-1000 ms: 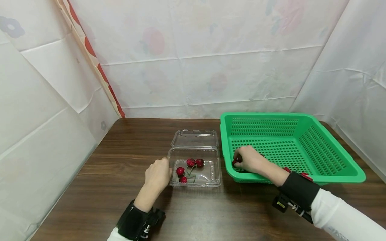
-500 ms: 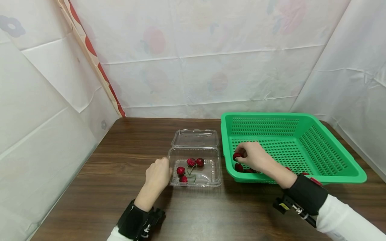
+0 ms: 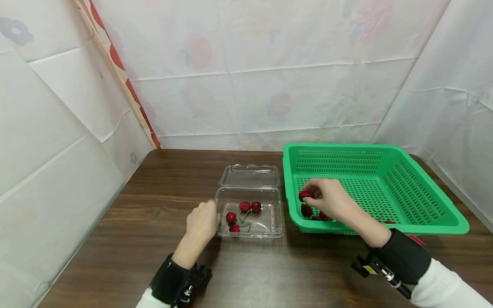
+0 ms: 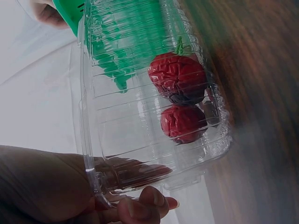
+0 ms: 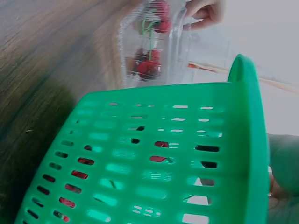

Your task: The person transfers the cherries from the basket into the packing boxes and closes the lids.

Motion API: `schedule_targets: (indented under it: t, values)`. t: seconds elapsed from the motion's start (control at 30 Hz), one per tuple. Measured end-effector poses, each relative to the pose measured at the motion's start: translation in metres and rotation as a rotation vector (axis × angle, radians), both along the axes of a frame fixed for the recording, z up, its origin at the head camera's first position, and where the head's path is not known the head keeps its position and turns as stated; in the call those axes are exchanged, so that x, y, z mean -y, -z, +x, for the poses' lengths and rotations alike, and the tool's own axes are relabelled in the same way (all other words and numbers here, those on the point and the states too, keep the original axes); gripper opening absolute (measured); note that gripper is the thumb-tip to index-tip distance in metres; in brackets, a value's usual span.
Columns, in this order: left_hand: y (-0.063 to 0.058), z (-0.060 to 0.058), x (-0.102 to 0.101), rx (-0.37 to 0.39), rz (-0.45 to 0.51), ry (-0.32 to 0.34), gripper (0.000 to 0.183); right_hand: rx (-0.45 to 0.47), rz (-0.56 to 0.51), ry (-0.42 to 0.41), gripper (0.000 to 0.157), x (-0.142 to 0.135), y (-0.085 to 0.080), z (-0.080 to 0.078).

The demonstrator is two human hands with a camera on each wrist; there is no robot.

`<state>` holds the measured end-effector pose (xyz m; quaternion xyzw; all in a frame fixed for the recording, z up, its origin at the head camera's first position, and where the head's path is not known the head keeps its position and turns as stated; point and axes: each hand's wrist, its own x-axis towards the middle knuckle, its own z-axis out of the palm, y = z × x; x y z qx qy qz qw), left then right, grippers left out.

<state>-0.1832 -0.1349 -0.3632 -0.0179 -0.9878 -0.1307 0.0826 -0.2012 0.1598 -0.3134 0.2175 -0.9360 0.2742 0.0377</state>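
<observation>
Lifted slightly since the earlier frame, a red cherry [image 3: 304,196] is pinched between thumb and fingers of the right hand [image 3: 330,197]. Across the foreground runs a dark wooden table [image 3: 254,273], where the left side of a clear container [image 3: 268,227] is gripped by the left hand [image 3: 202,220], with four cherries [image 3: 256,207] held inside. To the right, more cherries [image 3: 306,211] are uncovered in the near left corner of a green basket [image 3: 427,229]. Farther back, the container's lid [image 3: 251,176] is folded open before a white sheet [image 3: 246,102].
</observation>
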Motion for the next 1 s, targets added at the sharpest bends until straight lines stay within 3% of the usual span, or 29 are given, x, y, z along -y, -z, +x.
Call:
schedule_targets:
  t: [0.37,1.0]
  values:
    - [0.000,0.000,0.000,0.001,0.005,-0.004,0.020,-0.094,-0.016,0.002,0.014,0.002,-0.007,0.012]
    - [-0.002,0.000,0.000,0.010,-0.003,-0.006,0.019,-0.346,-0.086,-0.056,0.019,0.016,-0.023,0.028]
